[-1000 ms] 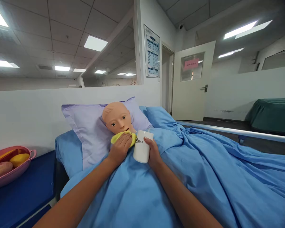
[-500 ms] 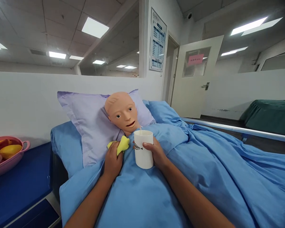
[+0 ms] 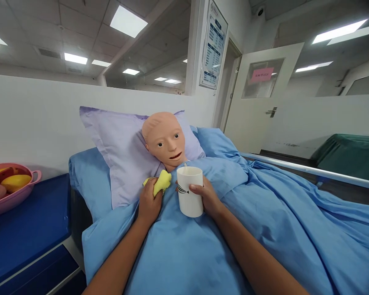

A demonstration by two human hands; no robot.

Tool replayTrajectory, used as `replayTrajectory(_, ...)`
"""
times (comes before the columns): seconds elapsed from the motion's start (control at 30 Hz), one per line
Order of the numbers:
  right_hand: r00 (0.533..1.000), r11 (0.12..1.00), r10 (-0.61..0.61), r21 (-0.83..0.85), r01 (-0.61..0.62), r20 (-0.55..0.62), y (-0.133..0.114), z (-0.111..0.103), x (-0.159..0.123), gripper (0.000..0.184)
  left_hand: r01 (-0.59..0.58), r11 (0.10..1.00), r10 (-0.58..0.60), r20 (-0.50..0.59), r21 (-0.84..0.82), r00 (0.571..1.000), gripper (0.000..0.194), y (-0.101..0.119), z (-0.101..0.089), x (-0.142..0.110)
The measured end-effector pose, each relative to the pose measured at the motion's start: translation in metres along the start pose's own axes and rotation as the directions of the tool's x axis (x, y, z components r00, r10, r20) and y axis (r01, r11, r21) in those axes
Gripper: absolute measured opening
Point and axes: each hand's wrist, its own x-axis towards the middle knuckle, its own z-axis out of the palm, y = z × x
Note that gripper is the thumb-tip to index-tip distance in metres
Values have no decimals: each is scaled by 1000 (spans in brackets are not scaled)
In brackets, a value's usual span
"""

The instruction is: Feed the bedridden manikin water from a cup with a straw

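A bald manikin [image 3: 164, 137] lies with its head on a lilac pillow [image 3: 113, 151], mouth slightly parted, under a blue quilt [image 3: 184, 250]. My left hand [image 3: 150, 203] is closed around a bunched yellow cloth [image 3: 162, 182], close below the manikin's chin and over the pillow's lower edge. In my right hand [image 3: 209, 196] is a white mug [image 3: 190, 200] with black line markings, held upright above the quilt near the manikin's neck. A thin pale stick, perhaps a straw, shows at the mug's far rim. What the mug contains is hidden.
At left, a pink basket [image 3: 15, 200] of fruit stands on a blue-topped cabinet [image 3: 33, 229]. A metal bed rail [image 3: 295, 168] runs along the far side. Behind are a white wall [image 3: 43, 114], an ajar door [image 3: 255, 123] and a green-covered shape [image 3: 350, 153].
The view has shifted slightly, so the scene sits a little further right and higher. Both hands keep their holds on the cloth and the mug.
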Motion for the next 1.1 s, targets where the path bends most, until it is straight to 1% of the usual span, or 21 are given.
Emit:
replayTrajectory(0.13,1000,1000,6,9,-6,5,-1,2,1,47,8,1000,-8,-9,3,1000,24,0,0,0)
replayTrajectory(0.23,1000,1000,7,3,-7,28,-3,3,1,45,43,999,-43,-13,8,999,22,0,0,0)
replayTrajectory(0.3,1000,1000,2,-19,-1,31,-2,2,2,47,62,998,-62,-6,6,998,21,1,0,0)
replayTrajectory(0.47,999,998,-12,-64,14,34,0,0,4,50,59,998,-59,-6,6,998,20,1,-1,1)
replayTrajectory(0.6,999,998,-10,-63,12,31,-1,-1,4,48,56,998,-56,-13,13,998,20,1,-1,1)
replayTrajectory(0.7,999,999,13,-38,-12,30,-2,0,4,50,71,997,-71,-13,10,997,20,0,0,1)
replayTrajectory(0.77,999,1000,26,-15,-26,26,-3,1,4,51,99,995,-99,-5,1,995,22,0,0,1)
replayTrajectory(0.93,999,998,45,33,-45,2,-3,1,6,48,224,974,-223,33,-38,974,25,5,-1,2)
replayTrajectory(1.1,997,995,70,66,-68,-24,-2,0,7,45,256,964,-254,46,-66,966,25,8,-2,2)
